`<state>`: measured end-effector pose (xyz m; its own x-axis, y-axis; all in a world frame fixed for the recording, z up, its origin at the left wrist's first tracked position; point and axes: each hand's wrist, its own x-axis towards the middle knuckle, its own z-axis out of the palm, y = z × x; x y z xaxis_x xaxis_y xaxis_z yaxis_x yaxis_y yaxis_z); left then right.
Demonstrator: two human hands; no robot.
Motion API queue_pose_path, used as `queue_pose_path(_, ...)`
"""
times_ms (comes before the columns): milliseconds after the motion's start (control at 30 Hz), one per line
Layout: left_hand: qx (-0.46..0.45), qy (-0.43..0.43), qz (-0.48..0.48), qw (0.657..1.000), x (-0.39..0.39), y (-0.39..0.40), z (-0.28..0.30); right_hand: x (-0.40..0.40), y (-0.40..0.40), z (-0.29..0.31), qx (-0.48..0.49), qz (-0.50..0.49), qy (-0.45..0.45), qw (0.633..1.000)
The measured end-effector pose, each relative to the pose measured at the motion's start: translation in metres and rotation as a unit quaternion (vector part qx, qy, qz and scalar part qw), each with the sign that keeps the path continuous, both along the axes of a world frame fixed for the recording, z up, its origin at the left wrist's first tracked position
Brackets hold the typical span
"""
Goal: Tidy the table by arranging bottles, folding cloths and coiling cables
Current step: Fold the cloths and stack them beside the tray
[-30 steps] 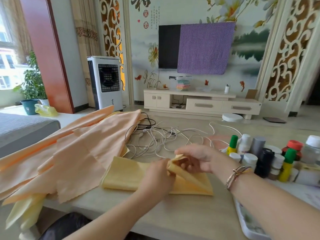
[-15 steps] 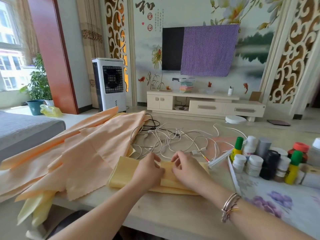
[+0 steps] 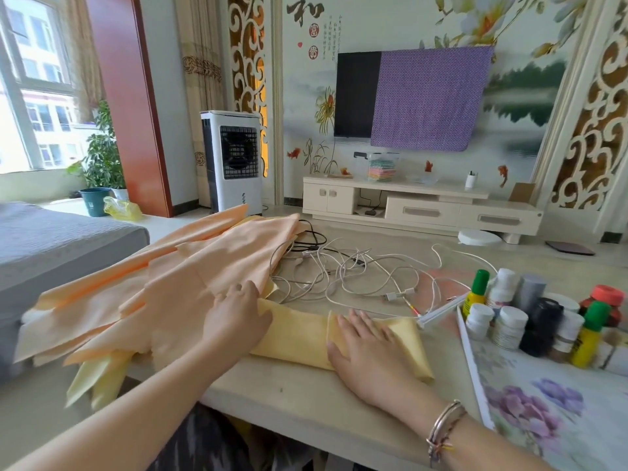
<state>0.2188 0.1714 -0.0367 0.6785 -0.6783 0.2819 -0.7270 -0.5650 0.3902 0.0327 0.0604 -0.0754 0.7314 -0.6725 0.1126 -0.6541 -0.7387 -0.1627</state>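
Fingers (image 3: 365, 322) of the right hand (image 3: 368, 355) lie straight and spread, palm down, pressing flat on the right half of a folded yellow cloth (image 3: 299, 338); they grip nothing. The left hand (image 3: 238, 317) rests with its fingers loosely extended where the cloth's left end meets a loose heap of peach cloths (image 3: 153, 300), and it also appears to hold nothing, though whether it touches the yellow cloth or only the heap is hard to tell. The yellow cloth sits near the front edge of the table (image 3: 306, 399), a long narrow band with its long axis running left to right between the two hands, and a folded edge shows just left of the right hand. The likely step is smoothing this fold, and any further fold would probably bring one short end across toward the other; the right hand, already on top of the cloth, is the better placed to hold it down. Behind the cloth lies a tangle of white cables (image 3: 356, 277), not yet coiled. To the right stands a cluster of small bottles (image 3: 530, 321) with white, green, black and red caps, at the far end of a flowered mat (image 3: 543, 413). The peach heap drapes over the table's left side, with pale yellow cloth hanging below it.
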Motion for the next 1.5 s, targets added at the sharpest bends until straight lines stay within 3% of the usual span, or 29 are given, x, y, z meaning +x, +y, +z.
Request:
queue_pose_path(67, 0.049, -0.001, 0.039, 0.998, 0.012, 0.014, -0.002, 0.0, 0.001, 0.0, -0.004, 0.0, 0.006, 1.0)
queue_pose_path(167, 0.104, 0.066, 0.057, 0.991, 0.019, 0.017, -0.006, -0.001, 0.002, 0.0, -0.006, -0.002, 0.005, 1.0)
queue_pose_path(333, 0.13, 0.121, 0.055, 0.982, 0.013, 0.008, 0.005, -0.002, 0.003, 0.0, -0.006, -0.007, -0.003, 1.0)
queue_pose_path(433, 0.043, 0.244, 0.024, 0.969, 0.01, 0.002, 0.012, -0.002, 0.004, 0.001, -0.003, -0.008, -0.004, 1.0)
queue_pose_path(533, -0.115, 0.418, -0.012, 0.901, 0.0, 0.006, 0.026, -0.003, 0.005, 0.001, -0.005, -0.005, -0.009, 1.0)
queue_pose_path(700, -0.121, 0.414, 0.005, 0.902, -0.009, 0.013, 0.03, -0.003, 0.005, 0.002, -0.006, -0.003, -0.01, 1.0)
queue_pose_path(800, -0.153, 0.479, -0.012, 0.864, -0.013, 0.017, 0.03, -0.003, 0.005, 0.002, -0.004, -0.005, -0.006, 1.0)
queue_pose_path(900, -0.2, 0.486, -0.057, 0.849, -0.018, 0.012, 0.033, -0.004, 0.005, 0.001, -0.001, -0.002, -0.011, 1.0)
queue_pose_path(1000, -0.261, 0.519, -0.095, 0.808, -0.033, -0.003, 0.044, -0.004, 0.006, 0.0, -0.008, 0.005, -0.031, 0.999)
queue_pose_path(1100, -0.245, 0.568, -0.146, 0.772, -0.055, -0.019, 0.048, -0.004, 0.009, 0.002, -0.016, 0.013, -0.029, 0.999)
queue_pose_path(1167, -0.181, 0.555, -0.199, 0.787, -0.067, -0.028, 0.042, -0.006, 0.01, 0.008, 0.03, 0.033, -0.103, 0.994)
queue_pose_path(1233, -0.15, 0.536, -0.221, 0.801, -0.077, -0.036, 0.033, -0.014, 0.009, 0.019, 0.156, 0.015, -0.254, 0.955)
queue_pose_path(1333, -0.143, 0.51, -0.217, 0.82, -0.083, -0.045, 0.026, -0.029, -0.008, 0.04, 0.299, -0.112, -0.411, 0.854)
queue_pose_path(1400, -0.115, 0.472, -0.222, 0.846, -0.089, -0.049, 0.021, -0.042, -0.018, 0.052, 0.401, -0.161, -0.465, 0.772)
queue_pose_path(1433, -0.097, 0.446, -0.223, 0.861, -0.092, -0.05, 0.019, -0.046, -0.02, 0.057, 0.427, -0.175, -0.454, 0.762)
queue_pose_path(1500, -0.058, 0.391, -0.226, 0.89, -0.101, -0.052, 0.016, -0.052, -0.022, 0.06, 0.412, -0.184, -0.369, 0.812)
